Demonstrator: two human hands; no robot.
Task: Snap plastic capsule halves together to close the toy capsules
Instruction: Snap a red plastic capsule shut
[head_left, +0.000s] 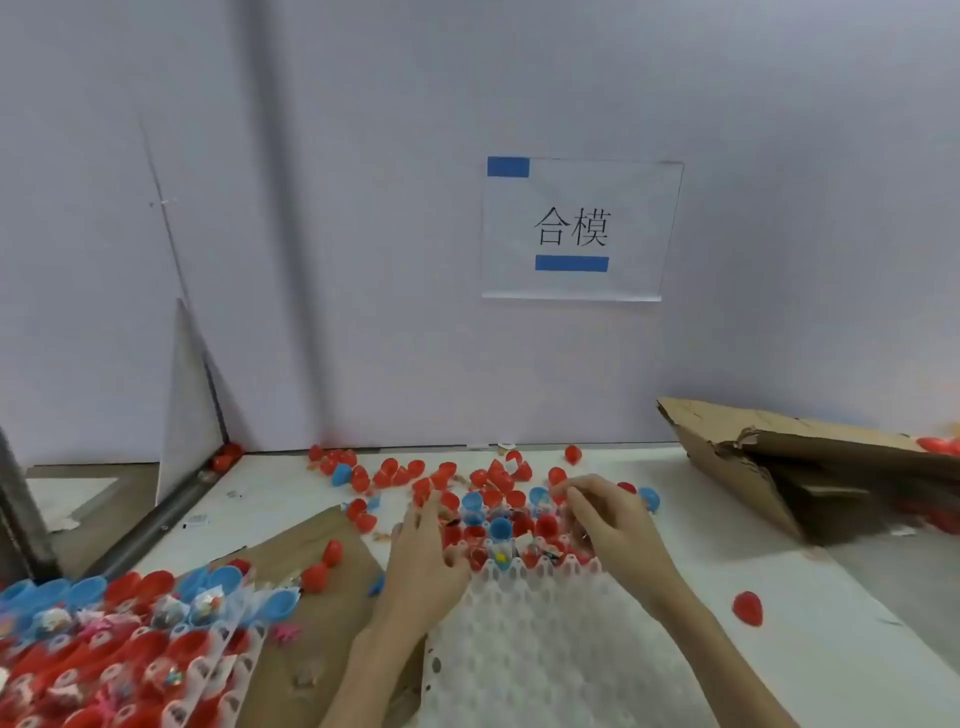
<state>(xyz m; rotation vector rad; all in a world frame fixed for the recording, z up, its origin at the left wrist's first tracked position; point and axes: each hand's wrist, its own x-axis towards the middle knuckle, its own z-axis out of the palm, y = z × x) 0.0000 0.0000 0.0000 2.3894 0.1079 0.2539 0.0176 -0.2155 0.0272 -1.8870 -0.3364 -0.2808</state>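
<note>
A white plastic tray with rows of cups lies in front of me. Its far rows hold red and blue capsule halves, some with small toys inside. My left hand rests on the tray's left far corner, fingers reaching over the halves. My right hand hovers over the right far rows with fingers curled at a red capsule half; blur hides whether it is pinched. Loose red and blue halves lie scattered on the table beyond the tray.
A second tray full of red and blue halves with toys sits at the lower left. A torn cardboard box stands at the right. One red half lies alone at the right. A brown cardboard sheet lies under the trays. A wall with a paper sign stands behind.
</note>
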